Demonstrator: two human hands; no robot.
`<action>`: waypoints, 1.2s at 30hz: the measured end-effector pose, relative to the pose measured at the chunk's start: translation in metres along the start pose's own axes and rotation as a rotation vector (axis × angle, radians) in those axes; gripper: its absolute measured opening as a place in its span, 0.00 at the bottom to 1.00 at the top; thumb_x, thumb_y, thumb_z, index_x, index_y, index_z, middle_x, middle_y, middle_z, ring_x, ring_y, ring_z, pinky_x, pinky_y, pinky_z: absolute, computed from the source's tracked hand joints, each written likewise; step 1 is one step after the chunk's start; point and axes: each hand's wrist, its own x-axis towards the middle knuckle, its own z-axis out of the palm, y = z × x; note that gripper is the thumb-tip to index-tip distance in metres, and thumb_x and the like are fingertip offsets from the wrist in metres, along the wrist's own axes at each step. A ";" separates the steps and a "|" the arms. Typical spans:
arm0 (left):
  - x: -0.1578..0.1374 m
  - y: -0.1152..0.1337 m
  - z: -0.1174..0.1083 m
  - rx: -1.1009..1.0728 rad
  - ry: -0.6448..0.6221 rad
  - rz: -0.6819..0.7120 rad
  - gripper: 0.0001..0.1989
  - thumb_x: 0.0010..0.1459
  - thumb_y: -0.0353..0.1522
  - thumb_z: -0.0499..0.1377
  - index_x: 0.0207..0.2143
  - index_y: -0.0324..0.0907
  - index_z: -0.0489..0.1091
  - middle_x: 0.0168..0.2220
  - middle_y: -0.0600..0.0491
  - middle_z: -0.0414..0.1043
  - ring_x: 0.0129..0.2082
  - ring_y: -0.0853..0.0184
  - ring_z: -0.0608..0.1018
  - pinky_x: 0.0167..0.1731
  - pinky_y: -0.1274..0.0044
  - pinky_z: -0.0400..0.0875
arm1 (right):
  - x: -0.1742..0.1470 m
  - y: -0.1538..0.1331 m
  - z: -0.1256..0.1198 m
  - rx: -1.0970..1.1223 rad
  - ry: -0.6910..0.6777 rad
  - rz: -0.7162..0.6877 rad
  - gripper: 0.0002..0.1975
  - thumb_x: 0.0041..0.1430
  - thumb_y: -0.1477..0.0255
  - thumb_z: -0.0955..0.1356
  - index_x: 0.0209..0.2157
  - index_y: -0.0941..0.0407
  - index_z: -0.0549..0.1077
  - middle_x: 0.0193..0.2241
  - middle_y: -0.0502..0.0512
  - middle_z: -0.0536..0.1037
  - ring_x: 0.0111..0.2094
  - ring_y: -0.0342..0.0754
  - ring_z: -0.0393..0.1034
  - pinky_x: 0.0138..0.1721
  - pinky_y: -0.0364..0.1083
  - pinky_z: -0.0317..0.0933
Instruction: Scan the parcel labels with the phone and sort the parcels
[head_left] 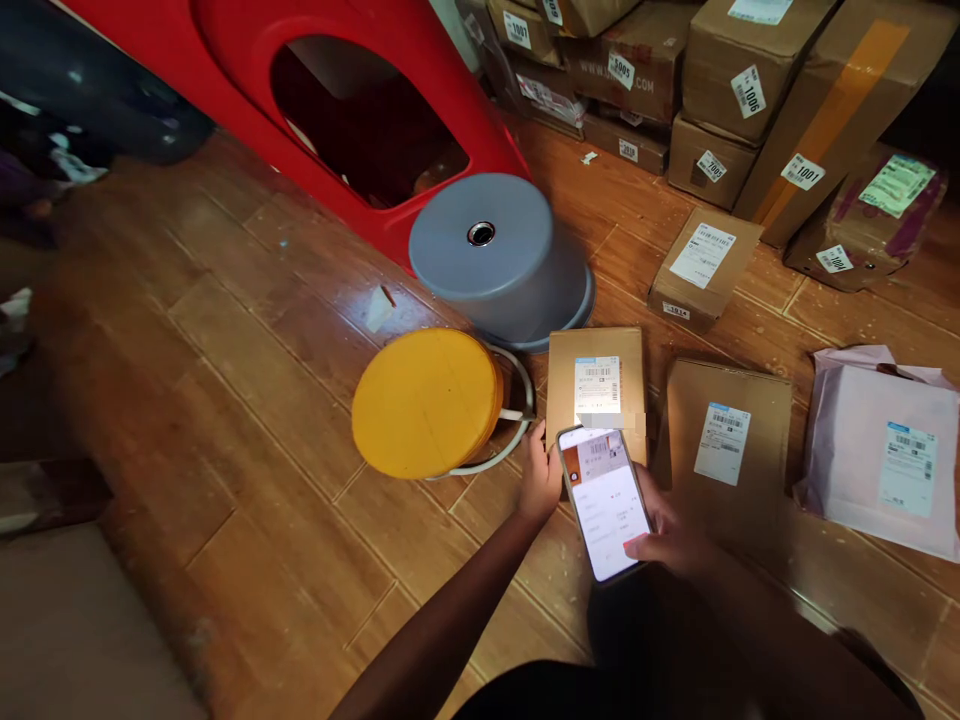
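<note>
A smartphone [606, 515] is gripped in my right hand [664, 525], its lit screen facing up and the thumb on the lower right of the display. The upper part of the screen shows a camera picture of a label. Just beyond the phone is a flat cardboard box [559, 375] with a white shipping label [598, 380], brightly lit. My left hand [541, 475] is closed at the lower left edge of this box; the phone partly hides its fingers. Right of the box lies another labelled cardboard parcel [686, 410].
A yellow round stool [424, 405] with a pale hose loop and a grey stool [480, 270] stand to the left. Behind them leans a red plastic piece [240, 60]. Numbered cartons [720, 60] are stacked at the back right. A whitish bag parcel [847, 440] lies far right.
</note>
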 end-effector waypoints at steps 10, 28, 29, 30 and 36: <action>0.027 -0.007 0.002 0.125 -0.011 0.217 0.22 0.70 0.40 0.50 0.61 0.39 0.64 0.52 0.39 0.71 0.56 0.52 0.75 0.58 0.58 0.71 | -0.009 0.010 -0.021 0.015 -0.076 0.033 0.49 0.46 0.58 0.80 0.65 0.49 0.57 0.50 0.60 0.81 0.44 0.59 0.80 0.43 0.54 0.69; 0.026 0.251 0.047 -0.599 -0.377 -0.275 0.38 0.51 0.62 0.63 0.47 0.38 0.77 0.42 0.42 0.80 0.42 0.52 0.80 0.41 0.67 0.74 | -0.023 -0.121 -0.055 -0.017 0.158 -0.145 0.38 0.42 0.67 0.80 0.56 0.48 0.69 0.48 0.53 0.81 0.49 0.55 0.75 0.50 0.53 0.67; 0.025 0.275 0.048 -0.586 -0.396 -0.285 0.37 0.48 0.61 0.65 0.45 0.38 0.77 0.40 0.43 0.81 0.40 0.53 0.80 0.40 0.68 0.74 | -0.035 -0.137 -0.050 -0.025 0.191 -0.161 0.37 0.42 0.67 0.80 0.55 0.48 0.70 0.48 0.52 0.82 0.48 0.54 0.75 0.49 0.52 0.67; 0.022 0.298 0.047 -0.569 -0.416 -0.283 0.35 0.46 0.60 0.67 0.41 0.39 0.77 0.37 0.45 0.80 0.38 0.54 0.80 0.38 0.70 0.73 | -0.049 -0.153 -0.042 -0.033 0.218 -0.171 0.36 0.43 0.67 0.80 0.55 0.48 0.71 0.48 0.51 0.82 0.48 0.54 0.75 0.49 0.51 0.67; -0.025 0.435 0.026 -0.483 -0.593 -0.300 0.29 0.41 0.59 0.70 0.24 0.43 0.72 0.19 0.56 0.66 0.21 0.65 0.70 0.27 0.75 0.71 | -0.167 -0.215 0.027 -0.019 0.354 -0.223 0.38 0.44 0.64 0.80 0.58 0.48 0.71 0.51 0.55 0.83 0.49 0.55 0.76 0.50 0.53 0.68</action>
